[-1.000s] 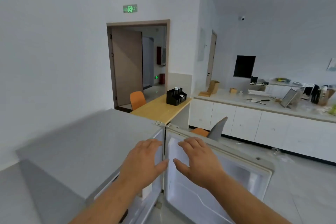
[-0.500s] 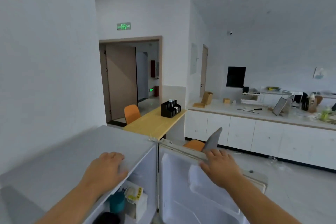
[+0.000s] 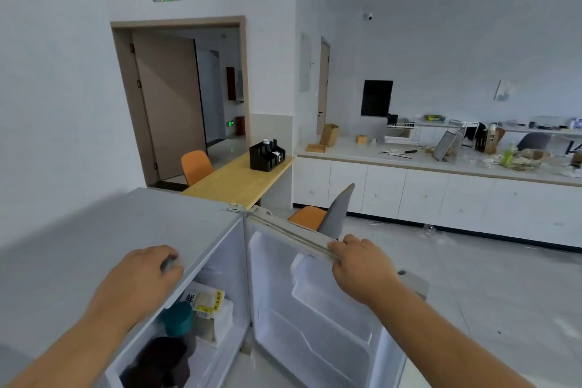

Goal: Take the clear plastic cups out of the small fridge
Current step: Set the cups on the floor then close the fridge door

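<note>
1. The small fridge (image 3: 94, 249) is seen standing open, its door (image 3: 315, 318) swung wide.
2. The left hand (image 3: 141, 274) is laid, fingers curled, on the fridge's top front edge.
3. The right hand (image 3: 362, 268) is clamped over the door's upper edge.
4. A teal container (image 3: 176, 318), a labelled packet (image 3: 208, 299) and a dark object (image 3: 160, 362) are seen inside; clear cups cannot be made out.

Small fridge (image 3: 119, 249): we see its lower body cut off by the bottom edge, and its top panel hides most of the interior. Inside it, a teal-lidded container (image 3: 176, 318) and a white printed package (image 3: 209, 304) show only in part; the print is too small for us to read. A dark shape (image 3: 159, 362) below them we cannot identify. Clear cups: we cannot make out any. Left hand (image 3: 141, 277) on the fridge's top: fingertips blurred.
</note>
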Available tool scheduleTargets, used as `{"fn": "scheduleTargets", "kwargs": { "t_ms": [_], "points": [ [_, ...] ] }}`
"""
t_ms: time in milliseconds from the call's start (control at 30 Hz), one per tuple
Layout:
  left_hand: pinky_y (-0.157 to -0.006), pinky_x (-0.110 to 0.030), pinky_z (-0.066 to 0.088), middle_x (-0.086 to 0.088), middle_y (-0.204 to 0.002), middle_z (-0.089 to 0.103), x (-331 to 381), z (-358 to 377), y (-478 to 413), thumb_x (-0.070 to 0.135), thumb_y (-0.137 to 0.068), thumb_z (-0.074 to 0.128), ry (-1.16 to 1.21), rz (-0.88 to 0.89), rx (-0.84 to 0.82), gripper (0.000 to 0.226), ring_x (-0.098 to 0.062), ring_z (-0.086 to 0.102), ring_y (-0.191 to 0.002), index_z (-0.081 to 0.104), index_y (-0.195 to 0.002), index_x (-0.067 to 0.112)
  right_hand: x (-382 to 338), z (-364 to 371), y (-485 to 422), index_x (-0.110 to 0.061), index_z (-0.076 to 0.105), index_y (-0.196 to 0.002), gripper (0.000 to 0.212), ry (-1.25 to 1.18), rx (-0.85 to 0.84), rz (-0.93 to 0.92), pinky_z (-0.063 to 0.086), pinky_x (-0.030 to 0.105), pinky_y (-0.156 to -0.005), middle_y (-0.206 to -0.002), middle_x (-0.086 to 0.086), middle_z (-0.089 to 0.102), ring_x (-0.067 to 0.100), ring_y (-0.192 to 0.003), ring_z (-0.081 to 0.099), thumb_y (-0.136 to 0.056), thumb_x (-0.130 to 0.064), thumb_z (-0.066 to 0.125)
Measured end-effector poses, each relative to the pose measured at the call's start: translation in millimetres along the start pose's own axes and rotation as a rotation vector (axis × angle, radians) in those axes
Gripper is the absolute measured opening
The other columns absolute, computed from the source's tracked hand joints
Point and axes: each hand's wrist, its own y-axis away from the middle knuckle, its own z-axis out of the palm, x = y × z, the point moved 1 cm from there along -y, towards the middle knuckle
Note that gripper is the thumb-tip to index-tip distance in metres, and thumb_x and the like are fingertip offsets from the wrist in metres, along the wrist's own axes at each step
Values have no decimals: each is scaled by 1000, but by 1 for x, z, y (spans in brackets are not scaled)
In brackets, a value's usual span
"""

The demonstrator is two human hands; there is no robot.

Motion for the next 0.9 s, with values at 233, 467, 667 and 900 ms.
{"fn": "scheduleTargets", "kwargs": {
  "t_ms": [233,467,667,900],
  "points": [
    [-80,-39,57,3,-106,68,4,-5,3,51,-89,51,20,-47,-26,34,-16,61,-90,67,-113,34,-56,-13,39,-25,70,-103,42,-171,18,-235,51,37,-72,-87,-9,54,12,-82,55,-97,-46,34],
    [-87,-39,55,1,-113,70,1,-10,7,51,-84,49,84,-56,-45,42,-18,62,-98,69,-115,30,-128,1,44,-33,67,-116,40,-349,15,-391,48,23,-72,-92,-15,56,5,-86,54,-101,-50,35],
    [-90,-38,53,6,-115,71,0,-16,8,53,-77,52,130,-58,-42,44,-17,62,-106,71,-110,31,-184,12,30,-26,68,-114,46,-325,74,-468,49,32,-82,-93,-9,62,9,-91,53,-103,-54,33],
    [-89,-33,48,12,-114,72,-3,-13,6,53,-78,59,117,-2,-7,40,-15,59,-111,71,-110,33,-223,19,12,-27,62,-130,40,-333,49,-483,49,34,-89,-106,-8,62,13,-104,49,-100,-46,42]
  ]
}}
